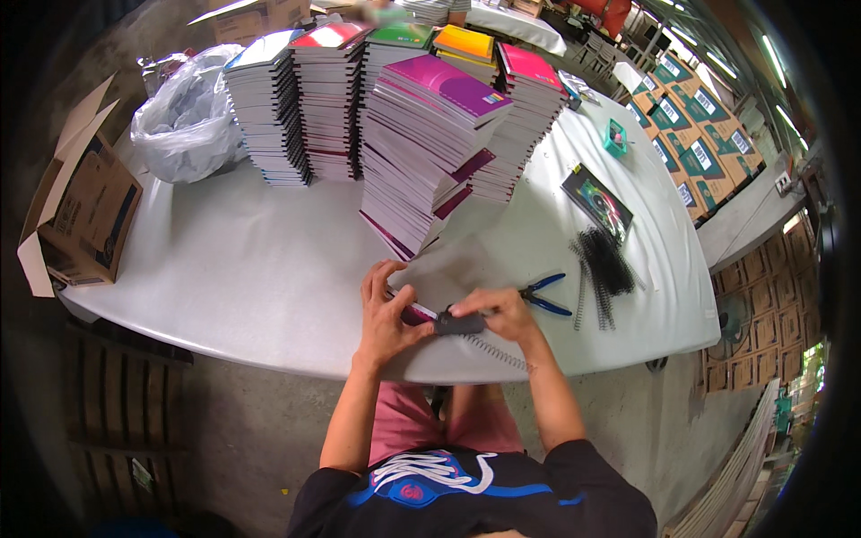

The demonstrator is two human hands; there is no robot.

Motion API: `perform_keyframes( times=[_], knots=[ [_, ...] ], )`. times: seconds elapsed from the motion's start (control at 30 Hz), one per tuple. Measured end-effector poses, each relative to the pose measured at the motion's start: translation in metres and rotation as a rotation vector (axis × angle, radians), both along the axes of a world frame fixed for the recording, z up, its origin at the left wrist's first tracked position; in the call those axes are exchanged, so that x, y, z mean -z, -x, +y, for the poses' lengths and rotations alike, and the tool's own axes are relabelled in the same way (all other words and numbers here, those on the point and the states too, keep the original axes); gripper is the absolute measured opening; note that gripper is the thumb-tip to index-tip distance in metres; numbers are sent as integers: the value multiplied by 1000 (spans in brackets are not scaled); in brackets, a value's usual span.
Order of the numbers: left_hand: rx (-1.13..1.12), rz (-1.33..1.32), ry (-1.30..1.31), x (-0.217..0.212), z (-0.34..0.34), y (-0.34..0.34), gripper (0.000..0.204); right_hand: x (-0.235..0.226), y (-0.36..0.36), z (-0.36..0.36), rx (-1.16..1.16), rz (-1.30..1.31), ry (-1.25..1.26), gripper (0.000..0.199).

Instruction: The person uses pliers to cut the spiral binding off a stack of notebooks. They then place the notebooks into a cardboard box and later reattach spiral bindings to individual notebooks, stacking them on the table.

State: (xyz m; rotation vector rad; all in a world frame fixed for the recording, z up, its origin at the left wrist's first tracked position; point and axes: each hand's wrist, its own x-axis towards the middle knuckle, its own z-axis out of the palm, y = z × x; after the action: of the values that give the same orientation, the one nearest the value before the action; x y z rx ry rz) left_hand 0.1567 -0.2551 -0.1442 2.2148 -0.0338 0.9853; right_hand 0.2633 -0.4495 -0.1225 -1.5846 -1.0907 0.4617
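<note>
My left hand (387, 312) grips a notebook with a purple cover (418, 314) near the front edge of the table, its fingers curled over the edge. My right hand (504, 314) holds a small black block-shaped tool (458, 323) against the notebook's end. From the tool a dark spiral binding coil (500, 351) trails toward my right wrist. Just past my right hand lie pliers with blue handles (549, 294). Beyond my left hand rises a tall, leaning stack of purple-covered notebooks (421, 152). My fingers partly hide the notebook and the tool.
Stacks of spiral-bound notebooks (327, 108) stand at the back. Loose black coils (606, 262) and a dark printed package (599, 203) lie on the right, with a green container (615, 136) behind. At left are an open carton (90, 202) and a bag-lined bin (184, 121).
</note>
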Motion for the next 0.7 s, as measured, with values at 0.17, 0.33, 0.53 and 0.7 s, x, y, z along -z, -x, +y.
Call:
perform_keyframes(
  times=[0.17,0.33,0.53,0.7],
  knots=[
    [10,-17,10,3,1,-3,58,-33,7,11,-168,-10,-183,28],
    [9,-11,204,6,0,1,62,-25,-1,12,59,-23,65,38],
    [92,-1,290,9,3,-5,61,-20,-1,13,192,41,76,34],
    [84,44,295,20,6,-8,70,-15,-3,23,192,-103,141,32]
  ],
)
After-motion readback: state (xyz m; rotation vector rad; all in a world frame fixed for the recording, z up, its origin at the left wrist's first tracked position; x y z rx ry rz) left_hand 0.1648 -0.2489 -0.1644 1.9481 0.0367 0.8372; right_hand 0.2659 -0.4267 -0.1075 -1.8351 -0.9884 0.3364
